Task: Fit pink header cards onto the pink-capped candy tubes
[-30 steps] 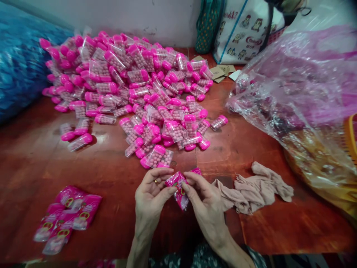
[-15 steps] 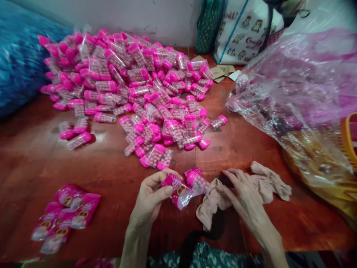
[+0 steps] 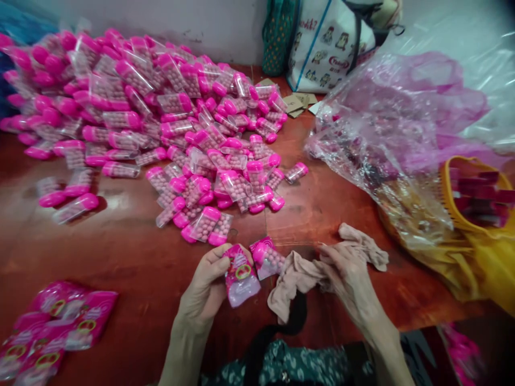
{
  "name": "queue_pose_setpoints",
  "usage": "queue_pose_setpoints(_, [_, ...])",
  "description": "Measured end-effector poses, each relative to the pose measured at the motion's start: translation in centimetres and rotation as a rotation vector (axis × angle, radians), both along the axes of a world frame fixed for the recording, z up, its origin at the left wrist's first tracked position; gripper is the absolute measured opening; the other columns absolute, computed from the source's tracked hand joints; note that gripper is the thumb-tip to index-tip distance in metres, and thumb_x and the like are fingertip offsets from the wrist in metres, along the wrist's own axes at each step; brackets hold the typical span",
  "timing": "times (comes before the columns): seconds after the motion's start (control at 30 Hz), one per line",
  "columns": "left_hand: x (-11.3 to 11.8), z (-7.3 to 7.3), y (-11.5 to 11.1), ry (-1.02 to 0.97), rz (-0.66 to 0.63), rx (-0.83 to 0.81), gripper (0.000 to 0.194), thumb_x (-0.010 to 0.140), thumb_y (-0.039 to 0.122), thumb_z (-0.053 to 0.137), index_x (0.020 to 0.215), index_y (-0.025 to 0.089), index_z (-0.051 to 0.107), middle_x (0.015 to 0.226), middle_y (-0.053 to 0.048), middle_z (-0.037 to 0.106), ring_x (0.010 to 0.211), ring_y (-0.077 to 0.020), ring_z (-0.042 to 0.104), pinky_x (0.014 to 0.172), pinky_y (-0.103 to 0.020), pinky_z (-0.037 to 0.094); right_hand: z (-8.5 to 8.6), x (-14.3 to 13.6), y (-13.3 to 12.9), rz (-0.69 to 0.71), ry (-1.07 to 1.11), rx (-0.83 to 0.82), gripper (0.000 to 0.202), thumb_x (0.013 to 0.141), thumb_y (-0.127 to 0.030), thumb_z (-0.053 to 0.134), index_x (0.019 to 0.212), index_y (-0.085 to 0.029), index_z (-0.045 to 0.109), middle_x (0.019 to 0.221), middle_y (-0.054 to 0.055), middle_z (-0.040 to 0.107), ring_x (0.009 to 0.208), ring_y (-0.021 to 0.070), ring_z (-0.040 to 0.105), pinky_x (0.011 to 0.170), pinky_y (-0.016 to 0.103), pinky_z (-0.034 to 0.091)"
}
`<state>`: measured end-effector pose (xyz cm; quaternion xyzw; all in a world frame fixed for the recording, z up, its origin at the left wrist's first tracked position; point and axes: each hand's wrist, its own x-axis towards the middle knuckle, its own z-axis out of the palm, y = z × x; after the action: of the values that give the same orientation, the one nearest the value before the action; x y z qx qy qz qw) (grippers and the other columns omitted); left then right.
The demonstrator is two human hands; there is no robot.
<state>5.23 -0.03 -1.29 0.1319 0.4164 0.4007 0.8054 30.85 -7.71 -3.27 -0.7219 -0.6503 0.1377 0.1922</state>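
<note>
Between the thumb and fingers of my left hand (image 3: 209,279) is a small pink printed packet (image 3: 241,276) with a clear lower part. Just right of it, a pink-capped bottle of beads (image 3: 267,260) lies against another pink packet. My right hand (image 3: 348,273) rests over a crumpled beige cloth (image 3: 298,279), its fingers partly spread; whether they pinch the cloth I cannot make out. Behind both hands spreads a large heap of clear bottles with pink caps (image 3: 173,107). Several filled pink packets (image 3: 86,327) overlap at the lower left.
A yellow basket (image 3: 446,198) holding dark pink pieces stands at the right, beside crumpled clear and pink plastic (image 3: 374,123). At the back are a white printed bag (image 3: 322,48) and cardboard pieces (image 3: 295,104). A blue bag (image 3: 24,24) shows at the far left.
The view has swung right, so the heap sits further left and more of the basket shows. The packet in my left hand has turned more upright, apart from the bottle beside it.
</note>
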Motion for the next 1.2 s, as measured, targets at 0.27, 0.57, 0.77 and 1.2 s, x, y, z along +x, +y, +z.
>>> queue_pose_setpoints(0.27, [-0.6,-0.2,0.0,0.031,-0.013,0.054,0.033,0.049,0.025,0.081,0.076,0.013,0.068,0.076,-0.006,0.068,0.063,-0.0166,0.061,0.059,-0.025,0.049,1.5,-5.6,1.2,-0.026,0.215,0.04,0.023,0.085,-0.027,0.053,0.108,-0.022,0.056,0.098,0.008,0.059,0.091,0.0259,0.053,0.08,0.042,0.045])
queue_pose_setpoints(0.57, [-0.7,0.9,0.5,-0.028,-0.2,0.214,0.032,0.049,0.029,0.081,0.057,0.014,0.055,0.066,-0.002,0.057,0.056,-0.0121,0.049,0.051,-0.022,0.036,1.1,-8.5,2.2,0.184,0.487,-0.066,0.038,0.086,-0.022,0.048,0.124,-0.023,0.046,0.111,0.009,0.058,0.101,0.0262,0.054,0.085,0.044,0.045])
queue_pose_setpoints(0.77, [-0.7,1.0,0.7,-0.063,-0.304,0.239,0.036,0.044,0.031,0.084,0.052,0.016,0.053,0.061,-0.001,0.055,0.054,-0.0128,0.046,0.049,-0.024,0.032,3.9,-8.7,5.1,-0.203,1.259,-0.144,0.014,0.086,-0.036,0.053,0.089,-0.022,0.052,0.071,-0.003,0.056,0.053,0.0105,0.053,0.045,0.02,0.043])
queue_pose_setpoints(1.2, [0.2,-0.1,0.2,-0.057,-0.374,0.16,0.029,0.043,0.027,0.085,0.058,0.014,0.063,0.058,0.0,0.059,0.055,-0.0119,0.05,0.054,-0.022,0.038,4.5,-11.9,5.4,-0.407,1.556,-0.048,0.016,0.081,-0.034,0.063,0.083,-0.02,0.055,0.062,-0.005,0.059,0.047,0.0078,0.052,0.043,0.017,0.04])
